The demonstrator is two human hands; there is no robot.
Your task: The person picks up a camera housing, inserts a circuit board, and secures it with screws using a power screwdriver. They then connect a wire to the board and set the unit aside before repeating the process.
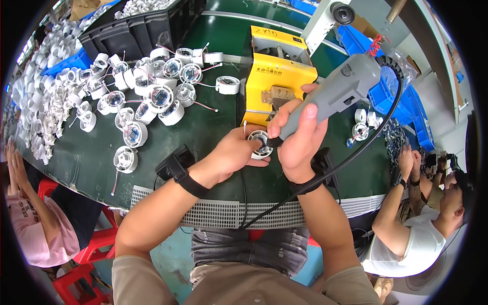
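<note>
My left hand (235, 155) grips a round white plastic housing (260, 145) with a dark circuit board inside, just above the green table. In my right hand (302, 145) is a grey electric screwdriver (333, 91), tilted down to the left. Its dark tip meets the right side of the housing; the bit itself is hidden. A black cable runs from the tool's upper end down across my right wrist. Right behind the housing stands a yellow screw feeder (274, 76). Each wrist wears a black strap with a dark box.
Several white housings with wires (161, 96) are heaped at left, beside piled white parts (38, 107). A black crate (142, 33) stands behind them. More housings (360, 131) and blue bins (389, 99) lie at right. People sit on both sides; red stools (101, 239) stand at left.
</note>
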